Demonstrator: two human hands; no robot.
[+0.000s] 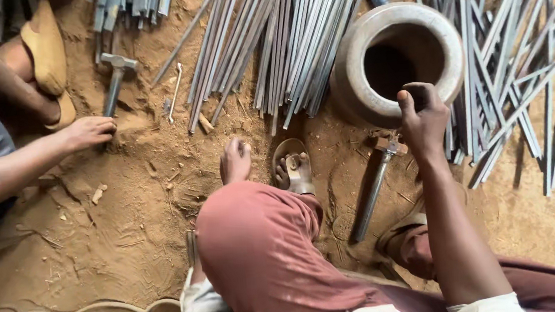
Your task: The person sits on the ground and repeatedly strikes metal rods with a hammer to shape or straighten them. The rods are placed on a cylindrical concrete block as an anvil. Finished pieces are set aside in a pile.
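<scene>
Right hand (423, 120) was up on the near rim of the round-mouthed pot (373, 22), fingers curled tight together over the lip and thumb pressed on top: a firm clamp on the rim. The pot stood on the dirt floor (129, 222), straight ahead of the person's right knee, mouth open and dark inside; what it held could not be made out. The left hand was out of sight, lost somewhere behind the raised knee in reddish cloth (258, 244).

By the look of it, the step in hand was taking hold of the pot by its edge. Any shift of it would call for a steady grip and a careful path, because it was hemmed in. A heap of flat grey metal strips (511, 68) lay against its right side, and another fan of strips (280, 35) sat just to its left. A hammer (372, 194) lay on the ground touching or nearly touching the pot's base, just under the wrist, handle pointing back toward the person.

The person's bare foot (234, 161) and sandalled foot (294, 171) were planted near the pot. Off to the left, well apart, a co-worker's hand (88, 132) rested on the handle of a second hammer (113, 80). A pale cable (70, 311) snaked across the near floor.
</scene>
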